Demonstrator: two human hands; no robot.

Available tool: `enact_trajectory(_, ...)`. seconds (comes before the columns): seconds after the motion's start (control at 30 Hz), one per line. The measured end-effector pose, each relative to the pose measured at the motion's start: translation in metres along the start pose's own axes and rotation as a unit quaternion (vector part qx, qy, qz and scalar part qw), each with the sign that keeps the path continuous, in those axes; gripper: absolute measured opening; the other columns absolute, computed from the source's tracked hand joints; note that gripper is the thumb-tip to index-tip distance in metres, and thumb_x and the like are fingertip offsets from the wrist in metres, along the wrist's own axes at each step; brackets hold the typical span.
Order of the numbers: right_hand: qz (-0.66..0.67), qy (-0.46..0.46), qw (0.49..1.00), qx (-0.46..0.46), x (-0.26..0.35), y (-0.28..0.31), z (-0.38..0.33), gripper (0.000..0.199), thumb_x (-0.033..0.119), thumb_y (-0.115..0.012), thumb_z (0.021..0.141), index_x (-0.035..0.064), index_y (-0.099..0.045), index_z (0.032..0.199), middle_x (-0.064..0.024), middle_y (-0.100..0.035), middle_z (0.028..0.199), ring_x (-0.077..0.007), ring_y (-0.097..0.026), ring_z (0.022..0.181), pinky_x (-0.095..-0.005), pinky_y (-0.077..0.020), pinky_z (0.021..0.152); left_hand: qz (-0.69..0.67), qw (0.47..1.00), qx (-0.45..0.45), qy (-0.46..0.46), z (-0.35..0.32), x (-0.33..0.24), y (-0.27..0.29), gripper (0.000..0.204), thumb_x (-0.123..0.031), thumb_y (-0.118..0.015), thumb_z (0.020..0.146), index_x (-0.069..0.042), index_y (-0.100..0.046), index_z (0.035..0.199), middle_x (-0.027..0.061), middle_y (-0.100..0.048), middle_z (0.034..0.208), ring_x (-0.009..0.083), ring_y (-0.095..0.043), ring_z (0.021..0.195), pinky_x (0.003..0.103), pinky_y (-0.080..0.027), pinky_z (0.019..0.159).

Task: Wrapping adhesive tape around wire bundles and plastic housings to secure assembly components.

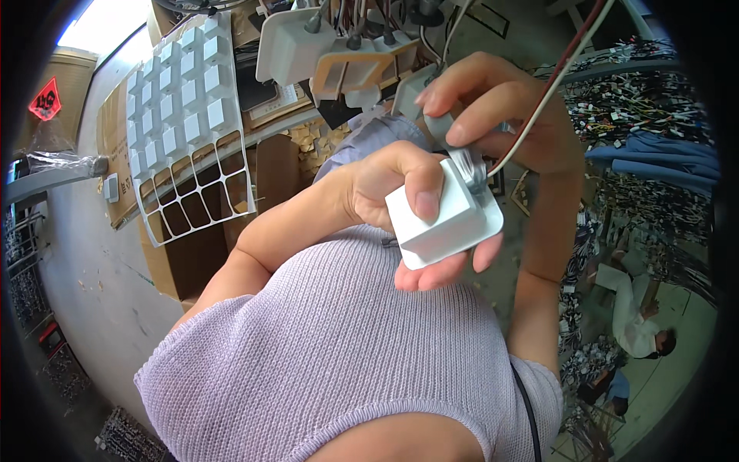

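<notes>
Left hand (pixel 400 189) was closed around a white square adapter block (pixel 443 219), thumb pressed across its top face, fingers curled underneath the flat base plate. Right hand (pixel 493 104) had its grip pinched on a grey plug (pixel 454 142) with a red and white cable (pixel 554 85) running up to the upper right. The plug sat right at the block's upper edge, touching it, just beside the left thumb. Both hands were held up close over the lilac knit top (pixel 346 331), with little free room between them. To the left, a white grid tray (pixel 188 115) on the table (pixel 77 231) was partly filled with white blocks, the lower cells empty, well apart from the hands. More white adapters with cables hung above. A heap of cables (pixel 631 108) lay to the right.
</notes>
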State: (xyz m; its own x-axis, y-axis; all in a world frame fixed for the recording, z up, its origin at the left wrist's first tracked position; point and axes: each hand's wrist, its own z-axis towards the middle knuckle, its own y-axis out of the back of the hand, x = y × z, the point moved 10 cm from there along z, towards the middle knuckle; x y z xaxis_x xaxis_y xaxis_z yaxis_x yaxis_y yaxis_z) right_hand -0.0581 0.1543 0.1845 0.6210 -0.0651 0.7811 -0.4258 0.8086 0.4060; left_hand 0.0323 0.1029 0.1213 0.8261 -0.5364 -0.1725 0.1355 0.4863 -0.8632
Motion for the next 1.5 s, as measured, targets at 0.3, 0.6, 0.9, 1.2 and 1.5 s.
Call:
enact_trajectory(0.3, -0.172, -0.204, 0.964, 0.006, -0.012, 0.006, -0.016, 0.028, -0.006, -0.064, 0.067, 0.0072, -0.064, 0.093, -0.0064, -0.055, 0.112, -0.0222, -0.056, 0.102, -0.0331, -0.0468, 0.085, 0.244, 0.912, -0.305, -0.122, -0.034, -0.048, 0.037, 0.053, -0.017, -0.056, 0.067, 0.016, -0.052, 0.109, 0.0234, -0.062, 0.077, 0.0265, -0.063, 0.062, 0.033, -0.054, 0.056)
enact_trajectory(0.6, -0.389, -0.289, 0.875, -0.004, 0.005, 0.009, -0.014, 0.024, 0.01, -0.066, 0.068, 0.0065, -0.062, 0.091, -0.0038, -0.057, 0.095, -0.0244, -0.056, 0.099, -0.0338, -0.0367, 0.093, 0.515, 0.686, -0.471, -0.206, -0.072, -0.094, 0.032, 0.029, -0.01, -0.064, 0.067, 0.004, -0.064, 0.092, 0.0093, -0.066, 0.075, 0.0161, -0.066, 0.068, 0.027, -0.052, 0.063)
enact_trajectory(0.9, -0.013, -0.46, 0.849, -0.259, -0.001, -0.01, -0.044, 0.056, 0.046, -0.059, 0.092, -0.0059, -0.058, 0.113, -0.0106, -0.063, 0.108, -0.015, -0.062, 0.089, -0.0275, -0.0473, 0.081, 0.747, 0.194, -0.561, -0.301, -0.096, -0.1, -0.019, 0.05, -0.013, -0.074, 0.061, -0.006, -0.057, 0.107, 0.0158, -0.063, 0.089, 0.0378, -0.063, 0.081, 0.042, -0.05, 0.066)
enact_trajectory(1.2, 0.042, -0.19, 0.973, -0.12, -0.018, 0.009, -0.012, 0.059, 0.029, -0.083, 0.071, 0.0009, -0.06, 0.118, -0.007, -0.052, 0.121, -0.0125, -0.054, 0.1, -0.0287, -0.0426, 0.088, 0.129, 0.981, -0.108, -0.097, -0.02, -0.023, 0.013, 0.056, -0.022, -0.051, 0.07, 0.015, -0.053, 0.112, 0.0263, -0.064, 0.085, 0.0325, -0.067, 0.07, 0.04, -0.058, 0.062)
enact_trajectory(1.5, 0.004, -0.042, 0.999, 0.02, -0.024, 0.009, -0.009, 0.036, 0.021, -0.077, 0.079, -0.0011, -0.067, 0.106, -0.0045, -0.054, 0.098, -0.0075, -0.053, 0.08, -0.0209, -0.0429, 0.068, 0.083, 0.992, 0.089, 0.041, 0.003, 0.022, -0.025, 0.061, -0.018, -0.061, 0.063, 0.022, -0.05, 0.109, 0.0297, -0.061, 0.076, 0.0313, -0.064, 0.061, 0.035, -0.054, 0.05)
